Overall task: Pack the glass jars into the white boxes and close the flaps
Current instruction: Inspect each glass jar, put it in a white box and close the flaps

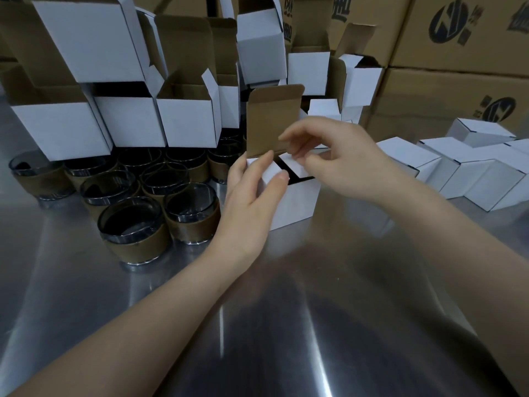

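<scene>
A small white box is standing on the metal table, its tall brown lid flap pointing up. The left hand is gripping the box's left side, pressing the left side flap inward. The right hand is pinching the right side flap between thumb and fingers. Glass jars with brown sleeves are sitting just left, closed boxes lying to the right.

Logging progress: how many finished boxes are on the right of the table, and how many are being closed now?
Closed boxes: 5, one cut off by the picture's edge
Box being closed: 1
Total: 6
</scene>
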A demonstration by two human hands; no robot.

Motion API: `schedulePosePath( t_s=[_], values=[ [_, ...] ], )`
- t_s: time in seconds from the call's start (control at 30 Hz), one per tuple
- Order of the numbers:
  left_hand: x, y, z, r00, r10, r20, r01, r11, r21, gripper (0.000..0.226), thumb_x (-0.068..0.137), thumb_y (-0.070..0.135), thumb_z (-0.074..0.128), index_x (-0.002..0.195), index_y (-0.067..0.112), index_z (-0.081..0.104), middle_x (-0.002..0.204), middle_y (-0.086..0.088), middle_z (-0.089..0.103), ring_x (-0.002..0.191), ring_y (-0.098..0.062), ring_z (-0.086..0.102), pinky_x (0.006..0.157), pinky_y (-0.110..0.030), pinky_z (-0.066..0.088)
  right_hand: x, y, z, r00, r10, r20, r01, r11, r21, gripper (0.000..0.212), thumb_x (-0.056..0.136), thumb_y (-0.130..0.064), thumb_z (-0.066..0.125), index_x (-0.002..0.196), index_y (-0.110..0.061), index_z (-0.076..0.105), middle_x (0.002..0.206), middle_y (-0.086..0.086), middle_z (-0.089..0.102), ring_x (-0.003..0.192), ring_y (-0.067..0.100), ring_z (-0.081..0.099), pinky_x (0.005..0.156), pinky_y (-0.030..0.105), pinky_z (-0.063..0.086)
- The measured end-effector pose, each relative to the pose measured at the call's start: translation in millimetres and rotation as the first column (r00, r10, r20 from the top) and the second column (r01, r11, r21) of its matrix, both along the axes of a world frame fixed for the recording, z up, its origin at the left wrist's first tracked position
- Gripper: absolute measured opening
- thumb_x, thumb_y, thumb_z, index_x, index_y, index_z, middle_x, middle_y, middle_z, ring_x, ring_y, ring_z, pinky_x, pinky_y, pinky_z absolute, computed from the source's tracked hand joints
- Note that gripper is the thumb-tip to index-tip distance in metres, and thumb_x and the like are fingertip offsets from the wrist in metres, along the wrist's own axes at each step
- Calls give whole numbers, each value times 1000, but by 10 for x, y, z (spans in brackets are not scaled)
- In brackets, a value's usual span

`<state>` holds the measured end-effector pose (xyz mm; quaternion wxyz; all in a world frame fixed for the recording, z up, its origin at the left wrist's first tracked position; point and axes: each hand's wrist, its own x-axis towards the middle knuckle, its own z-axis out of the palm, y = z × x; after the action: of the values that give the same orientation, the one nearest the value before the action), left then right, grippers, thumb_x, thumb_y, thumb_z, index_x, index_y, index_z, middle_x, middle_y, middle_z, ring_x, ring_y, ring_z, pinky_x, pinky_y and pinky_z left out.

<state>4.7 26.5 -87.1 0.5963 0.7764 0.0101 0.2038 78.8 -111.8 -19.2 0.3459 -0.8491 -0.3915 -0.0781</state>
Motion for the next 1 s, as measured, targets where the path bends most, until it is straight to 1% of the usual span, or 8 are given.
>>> schedulePosePath(
  t_s=[0.07,0.17,0.27,0.33,0.43,0.53,0.77,1.0],
  values=[
    [23,14,-4,1000,20,18,-20,1000,-8,35,104,28,43,137,27,51,145,12,34,112,30,32,87,10,21,8,-6,-34,1000,-12,-23,13,998,54,37,86,2,49,113,-23,53,94,-1,65,90,15,63,83,33,53],
    [42,20,-2,999,28,25,-27,999,-30,34,104,20,41,135,23,55,146,9,39,127,11,36,97,4,24,17,2,-77,987,10,-163,34,963,267,35,91,-6,51,114,-27,37,88,7,64,83,23,68,84,44,57],
    [41,10,10,999,16,51,-8,990,-141,30,97,19,50,125,31,51,138,3,49,128,-7,45,111,-26,36,36,12,-94,955,58,-291,68,912,405,47,99,-30,51,140,-27,29,87,6,67,81,16,71,82,32,59],
    [20,6,30,993,15,118,13,972,-233,34,89,16,52,115,34,40,131,-3,53,123,-16,52,109,-45,41,50,27,-75,926,67,-372,108,895,432,51,100,-44,44,147,-27,31,86,6,69,83,19,72,80,30,60],
    [-20,20,51,981,-12,195,63,964,-260,57,93,-3,49,128,35,26,143,1,48,130,-12,49,112,-47,38,34,47,-39,862,115,-494,186,835,518,39,102,-48,37,129,-24,52,79,11,69,82,27,73,78,33,61],
    [-24,37,60,980,-32,196,74,974,-215,78,94,-7,49,145,39,13,148,2,43,137,-13,41,116,-48,32,-8,28,-67,857,162,-489,202,767,609,27,101,-42,43,104,-19,57,72,11,69,81,29,72,75,33,60],
    [-36,50,54,971,22,237,6,993,-117,40,93,-3,56,128,17,54,136,-1,53,132,-11,45,114,-40,35,58,-121,-117,913,174,-369,49,851,522,12,87,-9,70,84,-11,59,74,4,71,77,24,70,83,39,59],
    [-66,59,47,985,-21,169,44,991,-130,42,85,9,73,120,25,58,135,4,53,135,-8,42,113,-42,38,120,-219,-157,962,133,-236,-37,927,372,13,83,-8,74,91,-18,71,80,-4,70,77,12,66,80,35,58]
  ],
)
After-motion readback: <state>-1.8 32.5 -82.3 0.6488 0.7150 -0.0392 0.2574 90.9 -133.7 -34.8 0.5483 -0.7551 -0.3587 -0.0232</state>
